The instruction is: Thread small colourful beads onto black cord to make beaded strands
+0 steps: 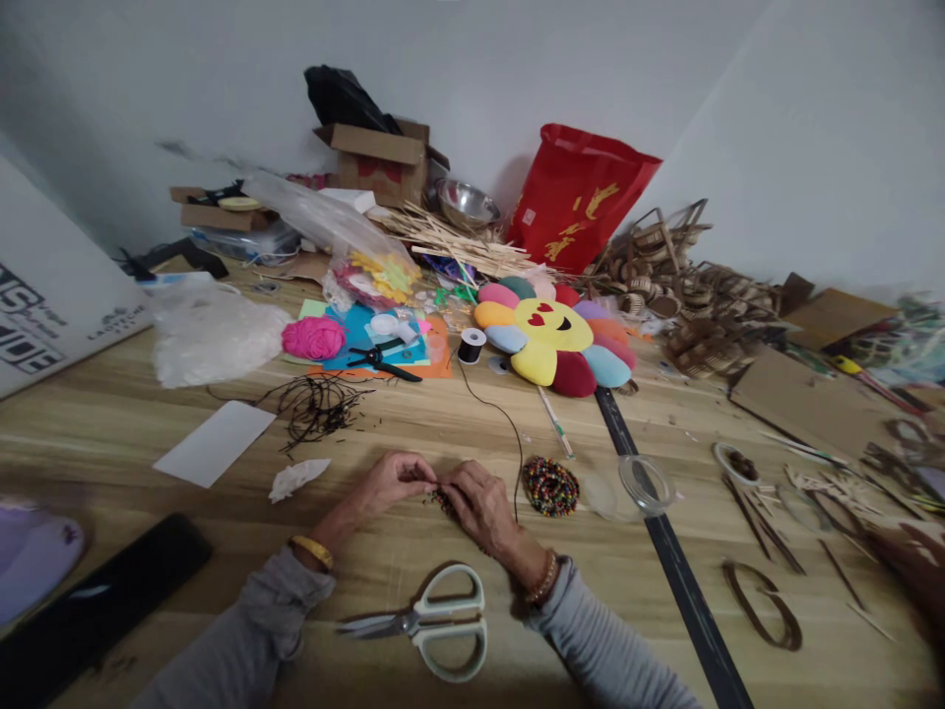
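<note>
My left hand (399, 479) and my right hand (481, 504) meet over the table with fingertips pinched together. Between and under the fingers shows a short part of a string of small dark and coloured beads (443, 500); the rest is hidden by my right hand. Right of my right hand lies a coiled heap of multicoloured beads (550, 486). A black cord (509, 418) runs from a spool (472, 346) down to near my right wrist. Scissors with pale handles (450, 622) lie in front of my hands, and a crumpled white tissue (298, 479) is left of my left hand.
A clear round container (647, 484) stands on a black strip (690, 591) to the right. Tangled black cord (317, 404), pliers (380, 359), pink yarn (314, 338) and a flower cushion (553, 340) lie farther back. Another person's hand (912, 566) is at the right edge.
</note>
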Available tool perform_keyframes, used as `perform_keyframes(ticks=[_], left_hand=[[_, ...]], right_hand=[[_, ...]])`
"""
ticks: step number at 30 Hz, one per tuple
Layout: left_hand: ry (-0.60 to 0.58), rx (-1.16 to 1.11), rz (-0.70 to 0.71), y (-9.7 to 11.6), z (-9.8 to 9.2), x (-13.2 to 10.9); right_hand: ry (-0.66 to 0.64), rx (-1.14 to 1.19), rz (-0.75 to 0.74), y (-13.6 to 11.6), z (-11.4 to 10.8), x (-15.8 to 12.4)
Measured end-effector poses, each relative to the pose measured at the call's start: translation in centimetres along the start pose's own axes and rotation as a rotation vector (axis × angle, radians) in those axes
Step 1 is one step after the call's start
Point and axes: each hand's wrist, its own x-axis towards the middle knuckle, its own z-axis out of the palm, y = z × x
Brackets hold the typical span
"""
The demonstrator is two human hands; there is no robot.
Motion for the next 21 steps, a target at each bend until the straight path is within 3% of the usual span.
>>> perform_keyframes(ticks=[21], left_hand=[[-0.011, 0.033, 0.018, -0.02, -0.11, 0.02]], right_hand=[[-0.017, -0.003, 0.012, -0.07, -0.09, -0.10]])
